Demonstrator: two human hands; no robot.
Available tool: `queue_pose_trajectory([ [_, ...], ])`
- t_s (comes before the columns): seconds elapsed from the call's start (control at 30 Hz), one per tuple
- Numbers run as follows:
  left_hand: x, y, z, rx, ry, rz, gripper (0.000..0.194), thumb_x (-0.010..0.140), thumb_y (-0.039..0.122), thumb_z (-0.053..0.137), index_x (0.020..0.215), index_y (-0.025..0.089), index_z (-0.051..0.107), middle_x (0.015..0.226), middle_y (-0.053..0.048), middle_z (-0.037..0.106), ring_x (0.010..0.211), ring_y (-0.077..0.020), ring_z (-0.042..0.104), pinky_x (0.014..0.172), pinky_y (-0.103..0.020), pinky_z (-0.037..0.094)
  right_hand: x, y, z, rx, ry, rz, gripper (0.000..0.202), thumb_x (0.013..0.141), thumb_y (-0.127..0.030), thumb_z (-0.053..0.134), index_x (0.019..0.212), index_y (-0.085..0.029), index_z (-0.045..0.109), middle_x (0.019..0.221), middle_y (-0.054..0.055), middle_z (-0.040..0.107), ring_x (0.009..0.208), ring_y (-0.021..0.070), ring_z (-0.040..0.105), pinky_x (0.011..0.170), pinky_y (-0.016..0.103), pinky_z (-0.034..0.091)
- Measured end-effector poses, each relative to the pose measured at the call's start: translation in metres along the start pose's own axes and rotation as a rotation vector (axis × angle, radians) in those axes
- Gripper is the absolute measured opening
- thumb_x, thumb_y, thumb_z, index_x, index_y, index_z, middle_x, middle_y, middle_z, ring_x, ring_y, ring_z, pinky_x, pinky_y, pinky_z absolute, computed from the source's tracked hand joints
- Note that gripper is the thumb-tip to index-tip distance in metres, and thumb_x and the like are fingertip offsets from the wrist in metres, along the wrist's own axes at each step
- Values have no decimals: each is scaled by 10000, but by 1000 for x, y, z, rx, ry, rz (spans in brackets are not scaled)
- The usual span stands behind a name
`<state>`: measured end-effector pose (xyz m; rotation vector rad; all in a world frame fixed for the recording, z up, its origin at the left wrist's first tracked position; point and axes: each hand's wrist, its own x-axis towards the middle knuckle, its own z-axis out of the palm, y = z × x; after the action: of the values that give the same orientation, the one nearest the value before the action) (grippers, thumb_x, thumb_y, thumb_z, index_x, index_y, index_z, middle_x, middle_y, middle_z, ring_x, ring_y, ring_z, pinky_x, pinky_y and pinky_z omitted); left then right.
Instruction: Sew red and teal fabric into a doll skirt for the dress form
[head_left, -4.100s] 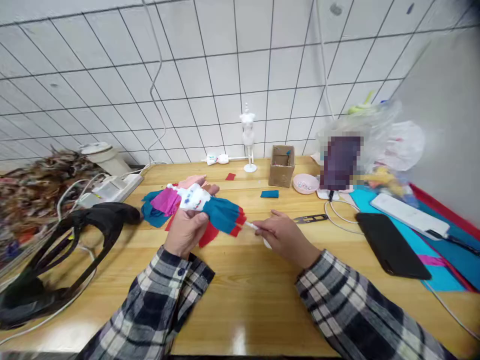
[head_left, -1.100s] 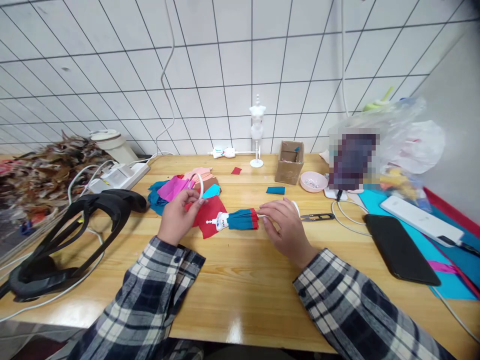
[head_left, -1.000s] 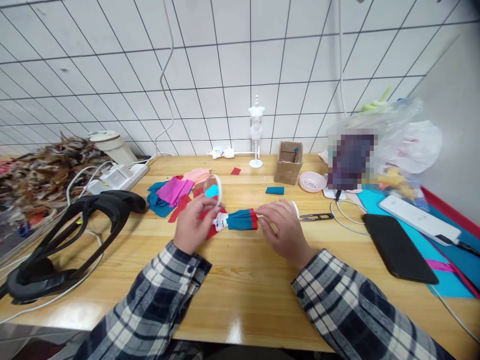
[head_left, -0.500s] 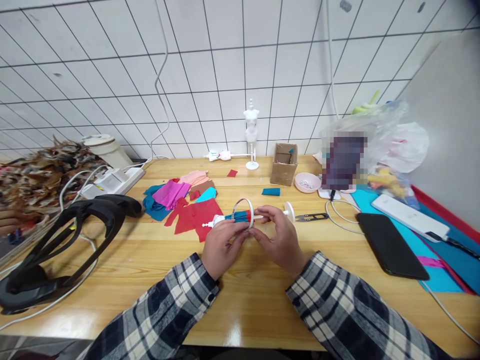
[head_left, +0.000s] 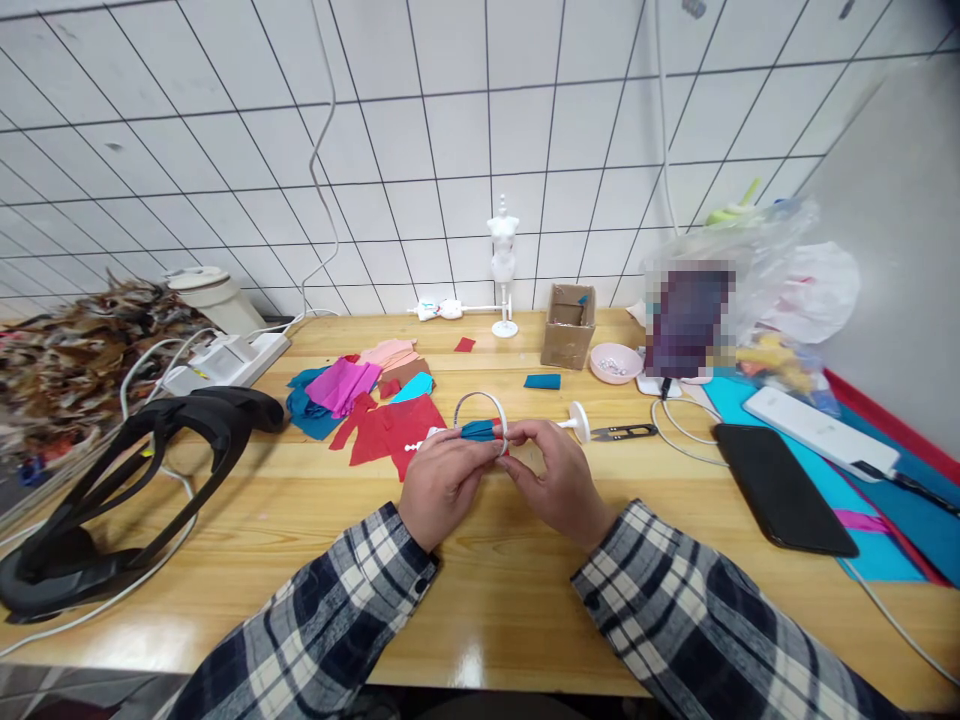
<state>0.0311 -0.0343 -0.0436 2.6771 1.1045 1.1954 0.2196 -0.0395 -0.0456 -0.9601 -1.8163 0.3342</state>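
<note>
A small white mannequin stand lies sideways between my hands, its round base [head_left: 578, 422] at the right and its finial at the left. Blue and red cloth [head_left: 478, 430] wraps its lower part, and a thin white hoop [head_left: 480, 395] stands around it. My left hand [head_left: 448, 480] is closed over the mannequin and cloth. With thumb and fingers pinched at the hoop's right side, my right hand [head_left: 559, 480] holds the cloth's red edge. Red fabric pieces [head_left: 382, 430] lie just behind and left of my left hand.
Behind are an upright mannequin [head_left: 503, 260], a cardboard box [head_left: 568, 335] and a pink bowl [head_left: 616, 364]. Thread snips [head_left: 624, 432] lie right of the base. A black phone [head_left: 784, 490] is at the right, a black headset [head_left: 142, 480] at the left, beside a power strip [head_left: 225, 362].
The hoop has tilted and shifted slightly left at its top. My left hand covers more of the mannequin, and my right fingers have come down onto the cloth edge. A hand at the far left has gone.
</note>
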Motion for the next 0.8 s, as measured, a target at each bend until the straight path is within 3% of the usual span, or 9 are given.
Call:
queue_pose_trajectory([
  [0.1,0,0,-1,15,-11,12,238,920,106,532,1080,247,636,1009,4,770,885,-139,721,980,-362,452,0,-1,0,20,-5,-20,111,894,-261,617,988,-242,560,1006,53,703,939,218,649,831,387,513],
  [0.3,2,2,-7,30,-1,57,244,905,83,541,1064,242,637,1028,8,769,922,-127,719,997,-340,431,0,0,-1,60,35,17,479,818,-270,701,1239,-232,476,1081,76,671,882,213,653,833,400,534],
  [0.6,1,-5,-4,44,-74,87,267,911,66,492,1071,229,629,1071,-15,757,978,-153,704,1001,-362,452,1,3,-1,82,-55,84,415,817,-226,694,1183,-221,500,1125,89,661,943,220,651,868,408,534],
  [0.8,4,1,-1,52,-205,80,264,932,182,495,1176,159,593,978,-85,725,923,-226,658,855,-396,506,-1,1,0,141,-94,40,161,859,-189,627,964,-242,516,1096,65,698,1040,224,655,898,403,530],
])
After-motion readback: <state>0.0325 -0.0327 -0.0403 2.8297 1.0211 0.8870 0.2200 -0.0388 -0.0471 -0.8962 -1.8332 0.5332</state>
